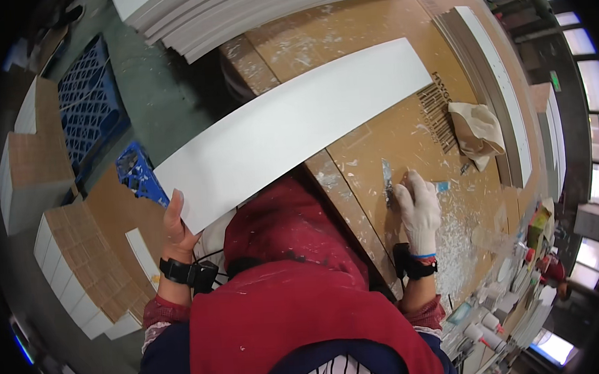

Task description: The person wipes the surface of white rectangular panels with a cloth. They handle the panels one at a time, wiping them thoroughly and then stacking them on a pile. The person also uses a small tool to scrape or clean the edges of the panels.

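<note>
A long white board (295, 122) slants across the middle, its far end over the cardboard-covered table and its near end off the table's edge. My left hand (178, 225), bare, is closed on that near end, with the thumb on the upper face. On the table, my right hand (421, 210) wears a whitish glove. Its fingers are curled over what looks like a putty knife; the thin blade (386, 176) shows left of the fingers and a blue end (442, 186) to their right. The middle of the tool is hidden by the glove.
A crumpled beige cloth (478, 131) lies beside a stack of long boards (496, 93) at the right. More white boards (268, 10) are piled at the top. White flecks dot the cardboard (466, 225). Stacked panels (91, 261) and a blue plastic pallet (92, 107) stand at the left.
</note>
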A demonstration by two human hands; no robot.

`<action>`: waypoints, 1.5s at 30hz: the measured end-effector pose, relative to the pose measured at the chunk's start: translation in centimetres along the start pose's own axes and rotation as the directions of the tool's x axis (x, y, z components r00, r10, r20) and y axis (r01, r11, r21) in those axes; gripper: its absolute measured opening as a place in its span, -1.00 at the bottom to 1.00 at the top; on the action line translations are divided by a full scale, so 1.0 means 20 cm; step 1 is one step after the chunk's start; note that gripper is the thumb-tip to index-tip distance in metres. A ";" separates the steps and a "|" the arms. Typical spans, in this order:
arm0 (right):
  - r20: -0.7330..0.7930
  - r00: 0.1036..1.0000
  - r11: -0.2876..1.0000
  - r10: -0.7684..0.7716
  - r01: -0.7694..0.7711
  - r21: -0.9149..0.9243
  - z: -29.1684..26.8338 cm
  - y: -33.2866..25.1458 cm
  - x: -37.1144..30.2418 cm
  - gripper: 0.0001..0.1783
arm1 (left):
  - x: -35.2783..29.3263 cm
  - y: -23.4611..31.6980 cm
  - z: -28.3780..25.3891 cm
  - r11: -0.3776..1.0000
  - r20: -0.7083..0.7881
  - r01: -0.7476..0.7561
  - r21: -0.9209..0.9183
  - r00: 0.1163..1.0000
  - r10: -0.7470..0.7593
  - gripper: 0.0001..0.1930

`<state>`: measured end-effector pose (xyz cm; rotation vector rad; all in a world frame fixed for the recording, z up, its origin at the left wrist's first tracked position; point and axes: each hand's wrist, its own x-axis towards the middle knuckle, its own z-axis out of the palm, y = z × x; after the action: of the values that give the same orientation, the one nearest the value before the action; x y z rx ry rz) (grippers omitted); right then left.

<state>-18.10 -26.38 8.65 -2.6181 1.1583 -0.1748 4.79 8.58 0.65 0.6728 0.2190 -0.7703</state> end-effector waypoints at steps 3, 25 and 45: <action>-0.124 0.991 0.990 -0.053 0.035 -0.138 0.13 -0.06 -0.02 -0.43 | 0.02 0.01 -0.04 0.997 -0.030 0.072 0.037 0.997 -0.071 -0.51; 0.338 0.940 0.992 0.034 -0.073 0.103 0.04 -0.25 0.07 -0.82 | 0.05 -0.03 -0.09 0.991 -0.127 0.092 0.097 0.989 -0.079 -0.54; 0.065 0.911 0.884 -0.408 0.376 0.279 0.24 -0.43 1.14 -0.78 | 0.00 0.04 0.01 0.957 -0.305 0.148 0.248 0.950 -0.068 -0.34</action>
<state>4.32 -36.74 6.62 -2.5491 0.5098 -0.2257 5.36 8.91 1.18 1.0425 0.4313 -0.8124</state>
